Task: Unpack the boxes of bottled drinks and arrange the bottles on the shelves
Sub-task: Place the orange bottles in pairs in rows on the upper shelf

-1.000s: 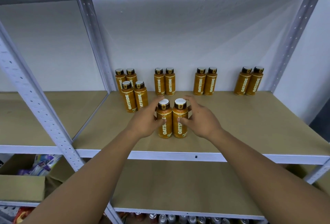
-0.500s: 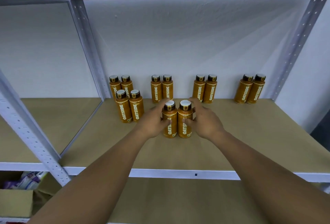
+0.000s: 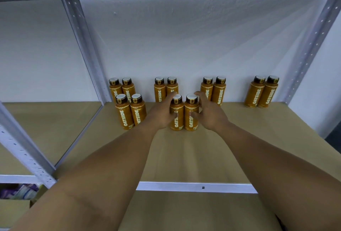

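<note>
- L hand (image 3: 162, 114): fingers wrapped round L bottle (image 3: 177, 106) of the front-centre pair, thumb across its label. It has a grip on it.
- R hand (image 3: 210, 114): thumb on the label of R bottle (image 3: 191, 123), fingers curled round its far side by the cap. Gripping too.
- The 2 held bottles are upright, touching each other, bases on the shelf board (image 3: 184, 157), one row out from the back wall (image 3: 184, 37), approx. mid-wall.
- All bottles are amber w/ dark caps, pale lids and "OATSIDE" printed up the side.
- Right against the back wall, 4 pairs stand upright, L to R: far-L pair (image 3: 128, 88), 2nd pair (image 3: 159, 90), 3rd pair (image 3: 219, 92), far-R pair (image 3: 262, 92). The bottles in each pair touch, w/ gaps between pairs.
- The held pair sits in front of the gap between the 2nd and 3rd pairs; fingertips of both hands overlap those pairs in view, contact can't be told.
- Front-L pair (image 3: 124, 114): one row out from the wall, just in front of the far-L pair.
- Grey perforated posts meet the wall at each end: L post (image 3: 88, 50), R post (image 3: 313, 42).
- White front rail (image 3: 203, 187) on the board edge farthest from the wall.
- Low L, below the board: cardboard box (image 3: 13, 210) w/ coloured packets (image 3: 18, 190), blurred.
</note>
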`<state>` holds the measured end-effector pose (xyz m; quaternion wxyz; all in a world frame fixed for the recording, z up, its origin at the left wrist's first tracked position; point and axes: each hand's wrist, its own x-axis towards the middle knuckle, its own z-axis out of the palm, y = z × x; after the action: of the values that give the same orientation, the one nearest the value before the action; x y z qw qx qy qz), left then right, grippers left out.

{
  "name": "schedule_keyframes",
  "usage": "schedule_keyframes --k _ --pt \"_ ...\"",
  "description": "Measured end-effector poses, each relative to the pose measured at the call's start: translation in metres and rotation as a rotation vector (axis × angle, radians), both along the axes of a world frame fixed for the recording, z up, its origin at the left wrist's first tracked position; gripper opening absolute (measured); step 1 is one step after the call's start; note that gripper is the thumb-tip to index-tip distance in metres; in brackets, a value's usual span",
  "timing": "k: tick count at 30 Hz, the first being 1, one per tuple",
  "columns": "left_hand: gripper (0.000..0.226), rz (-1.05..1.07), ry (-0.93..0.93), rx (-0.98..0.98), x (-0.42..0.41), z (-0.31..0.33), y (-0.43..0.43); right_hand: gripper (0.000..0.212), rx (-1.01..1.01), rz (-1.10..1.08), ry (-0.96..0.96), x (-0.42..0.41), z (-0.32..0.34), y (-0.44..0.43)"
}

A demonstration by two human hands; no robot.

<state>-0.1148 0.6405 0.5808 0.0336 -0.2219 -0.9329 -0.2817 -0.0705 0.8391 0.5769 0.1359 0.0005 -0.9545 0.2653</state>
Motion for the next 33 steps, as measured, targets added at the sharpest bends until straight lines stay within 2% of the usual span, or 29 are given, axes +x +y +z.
schedule_keyframes --k 33 --pt "0.083 -0.006 0.005 0.046 -0.009 -0.007 0.001 0.081 0.017 0.023 0.029 -0.012 -0.014 0.009"
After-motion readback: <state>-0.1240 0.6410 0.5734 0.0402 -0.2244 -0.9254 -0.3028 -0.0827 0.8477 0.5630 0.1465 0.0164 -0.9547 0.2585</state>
